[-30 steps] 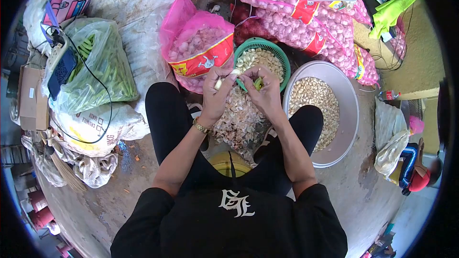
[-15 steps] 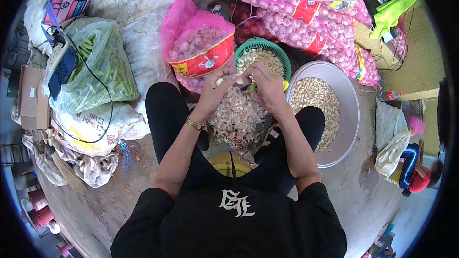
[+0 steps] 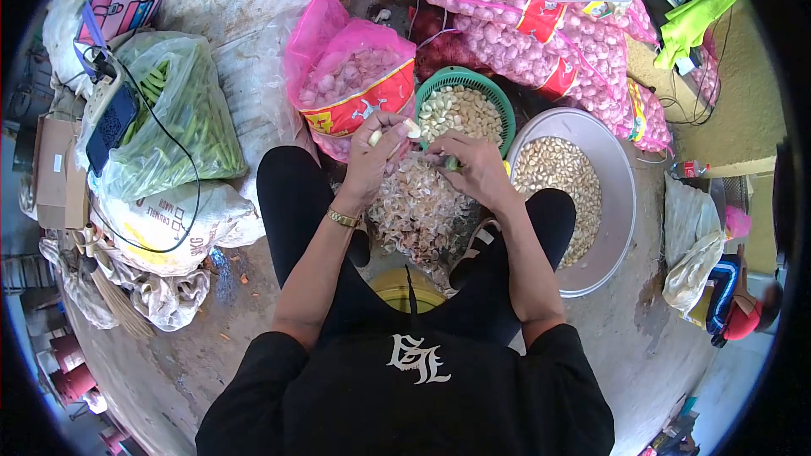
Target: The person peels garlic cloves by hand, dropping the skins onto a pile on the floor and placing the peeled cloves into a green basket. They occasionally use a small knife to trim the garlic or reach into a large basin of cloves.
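My left hand [image 3: 368,167] is closed around pale garlic cloves [image 3: 412,128], one of which sticks out at the fingertips. Opposite it, my right hand [image 3: 481,171] grips a small knife [image 3: 454,164] with a green and yellow handle, mostly hidden by the fingers. The hands are slightly apart, above a heap of dry garlic skins [image 3: 418,211] on the floor between my feet. Just beyond them stands a green plastic basket [image 3: 510,110] of peeled cloves. At the right, a large pale basin [image 3: 618,203] holds many more cloves.
A pink mesh sack [image 3: 351,67] of garlic stands open at front left, and more full garlic sacks [image 3: 541,42] are stacked behind. A plastic bag of green vegetables [image 3: 182,118] lies on the left with a phone [image 3: 111,131]. Another person [image 3: 743,304] is at far right.
My hands have moved apart. The left has turned, lifting a clove at its fingertips, and the right with the knife has drawn slightly back toward me.
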Tool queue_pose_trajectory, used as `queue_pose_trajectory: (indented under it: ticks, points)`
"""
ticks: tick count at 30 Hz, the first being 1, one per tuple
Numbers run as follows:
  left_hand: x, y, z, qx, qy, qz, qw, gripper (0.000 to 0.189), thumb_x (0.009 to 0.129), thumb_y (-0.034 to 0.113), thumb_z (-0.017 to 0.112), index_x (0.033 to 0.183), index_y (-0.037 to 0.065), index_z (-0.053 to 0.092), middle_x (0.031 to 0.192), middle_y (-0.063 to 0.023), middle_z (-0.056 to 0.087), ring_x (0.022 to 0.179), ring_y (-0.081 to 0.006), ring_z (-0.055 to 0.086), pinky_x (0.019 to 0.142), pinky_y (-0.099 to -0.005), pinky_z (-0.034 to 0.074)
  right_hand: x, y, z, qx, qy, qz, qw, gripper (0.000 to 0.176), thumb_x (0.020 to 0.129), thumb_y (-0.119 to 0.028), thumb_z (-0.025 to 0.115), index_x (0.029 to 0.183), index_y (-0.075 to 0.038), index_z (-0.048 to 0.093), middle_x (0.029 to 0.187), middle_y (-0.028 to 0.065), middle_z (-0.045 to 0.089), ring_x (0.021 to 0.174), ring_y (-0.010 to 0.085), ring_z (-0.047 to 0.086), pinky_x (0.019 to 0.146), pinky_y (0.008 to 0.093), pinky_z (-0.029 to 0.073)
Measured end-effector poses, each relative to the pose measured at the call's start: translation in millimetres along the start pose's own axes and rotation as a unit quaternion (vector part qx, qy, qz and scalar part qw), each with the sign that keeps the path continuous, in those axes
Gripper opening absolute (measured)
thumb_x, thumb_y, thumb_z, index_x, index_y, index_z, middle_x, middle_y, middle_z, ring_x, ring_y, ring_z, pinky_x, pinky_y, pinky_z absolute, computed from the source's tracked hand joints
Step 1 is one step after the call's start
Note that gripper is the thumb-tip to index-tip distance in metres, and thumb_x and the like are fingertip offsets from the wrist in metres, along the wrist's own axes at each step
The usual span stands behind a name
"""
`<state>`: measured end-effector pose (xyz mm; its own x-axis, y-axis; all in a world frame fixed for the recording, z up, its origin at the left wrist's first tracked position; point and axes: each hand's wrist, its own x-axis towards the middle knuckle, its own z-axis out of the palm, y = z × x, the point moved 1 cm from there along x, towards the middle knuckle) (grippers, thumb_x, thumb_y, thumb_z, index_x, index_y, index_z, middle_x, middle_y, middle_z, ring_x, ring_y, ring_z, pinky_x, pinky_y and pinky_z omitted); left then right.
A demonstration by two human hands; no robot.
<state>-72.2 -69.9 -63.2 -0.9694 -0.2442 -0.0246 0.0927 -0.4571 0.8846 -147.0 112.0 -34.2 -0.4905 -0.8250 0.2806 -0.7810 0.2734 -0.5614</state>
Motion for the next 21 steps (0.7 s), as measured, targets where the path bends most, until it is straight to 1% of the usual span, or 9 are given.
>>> queue_pose_trajectory:
  ticks: [2,3,5,10,13,16,18,20,21]
  points:
    - [-1.9,3.9,2.1,-0.001,0.003,0.007,1.000,0.016,0.095,0.020,0.061,0.102,0.007,0.059,0.082,0.0002,0.065,0.050,0.0013,0.040,0.042,-0.0151,0.030,2.8,-5.9,1.5,0.133,0.109,0.039,0.984,0.023,0.077,-0.001,0.070,0.099,-0.003,0.064,0.086,0.0092,0.065,0.077,0.0224,0.064,0.069,0.0324,0.049]
    - [-3.5,6.4,3.3,0.014,0.009,0.007,1.000,0.015,0.095,0.018,0.062,0.102,0.005,0.059,0.082,0.0005,0.063,0.052,0.0011,0.042,0.044,-0.0154,0.031,7.8,-12.7,3.1,0.133,0.109,0.040,0.984,0.023,0.077,-0.001,0.070,0.099,-0.003,0.064,0.086,0.0092,0.065,0.077,0.0224,0.064,0.069,0.0324,0.049]
    - [-4.6,5.5,3.4,0.029,0.014,0.007,0.999,0.014,0.095,0.016,0.062,0.101,0.004,0.060,0.081,0.0007,0.061,0.055,0.0009,0.044,0.046,-0.0156,0.032,17.2,-25.7,3.6,0.218,0.230,0.065,0.946,0.023,0.080,-0.002,0.069,0.103,-0.004,0.069,0.084,0.0105,0.067,0.076,0.0185,0.065,0.068,0.0293,0.049]
    - [-5.5,-5.4,4.2,0.109,0.025,0.067,0.991,0.016,0.092,0.016,0.066,0.098,0.003,0.063,0.084,0.0000,0.063,0.071,-0.0020,0.051,0.063,-0.0184,0.041,16.7,-16.7,16.7,0.216,0.196,0.096,0.952,0.017,0.081,-0.003,0.069,0.098,0.001,0.070,0.087,0.0121,0.068,0.076,0.0163,0.064,0.067,0.0283,0.048]
    - [-2.7,-14.2,0.3,0.182,0.041,0.121,0.975,0.018,0.090,0.016,0.067,0.097,0.000,0.064,0.083,-0.0011,0.063,0.076,-0.0061,0.054,0.069,-0.0225,0.043,15.4,-16.0,18.4,0.217,0.188,0.125,0.950,0.016,0.080,-0.003,0.070,0.095,0.002,0.069,0.085,0.0126,0.067,0.075,0.0165,0.063,0.066,0.0282,0.048]
    - [-3.4,-15.5,-0.6,0.209,0.042,0.119,0.970,0.020,0.090,0.017,0.067,0.097,-0.002,0.064,0.084,-0.0025,0.063,0.080,-0.0092,0.055,0.073,-0.0253,0.044,16.8,-13.0,23.9,0.215,0.197,0.130,0.948,0.014,0.080,-0.005,0.069,0.093,0.002,0.068,0.079,0.0108,0.066,0.070,0.0149,0.061,0.063,0.0279,0.047]
    - [-2.9,-11.5,0.9,0.225,0.036,0.137,0.964,0.020,0.091,0.018,0.065,0.097,-0.001,0.065,0.081,-0.0015,0.062,0.075,-0.0076,0.054,0.069,-0.0238,0.043,17.3,-13.3,24.7,0.214,0.209,0.127,0.946,0.012,0.081,-0.005,0.069,0.091,0.002,0.068,0.074,0.0087,0.064,0.066,0.0130,0.058,0.061,0.0273,0.046]
    - [-3.7,-3.0,0.7,0.242,0.032,0.156,0.957,0.020,0.092,0.019,0.064,0.098,0.000,0.065,0.079,-0.0004,0.061,0.070,-0.0060,0.053,0.064,-0.0223,0.042,18.4,-14.5,24.9,0.270,0.182,0.199,0.924,0.010,0.084,-0.008,0.068,0.087,0.002,0.066,0.066,0.0020,0.059,0.059,0.0069,0.050,0.054,0.0248,0.041]
    - [-4.7,5.8,2.0,0.168,0.017,0.067,0.983,0.020,0.094,0.021,0.062,0.099,0.001,0.066,0.075,0.0010,0.060,0.064,-0.0038,0.049,0.058,-0.0203,0.039,19.3,-13.9,28.3,0.271,0.181,0.198,0.924,0.010,0.084,-0.008,0.068,0.087,0.002,0.066,0.066,0.0020,0.059,0.059,0.0069,0.050,0.054,0.0248,0.041]
